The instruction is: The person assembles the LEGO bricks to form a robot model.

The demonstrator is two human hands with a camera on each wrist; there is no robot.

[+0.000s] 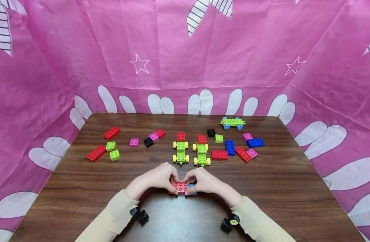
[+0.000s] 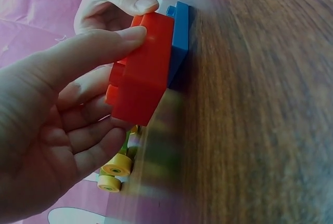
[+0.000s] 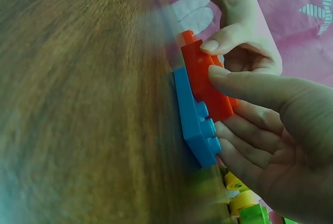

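Note:
A long red brick [image 1: 180,187] sits on top of a blue brick [image 3: 193,130] close over the table's near middle, offset so that blue studs show at the right end. My left hand [image 1: 162,176] grips the red brick's left part between thumb and fingers. From the other side my right hand [image 1: 203,179] pinches the same brick, its thumb [image 3: 244,82] along the near face. In the right wrist view, its lower fingers lie beside the blue studs. Just beyond the hands stand two green wheeled bases [image 1: 181,152] with yellow wheels, each with a red brick at its far end.
Red, lime and pink bricks [image 1: 134,142] lie scattered on the left of the wooden table [image 1: 67,188]. On the right are red, blue, pink, lime and black bricks [image 1: 230,148]. A lime base with blue wheels [image 1: 232,123] stands at the back right. Pink cloth surrounds the table.

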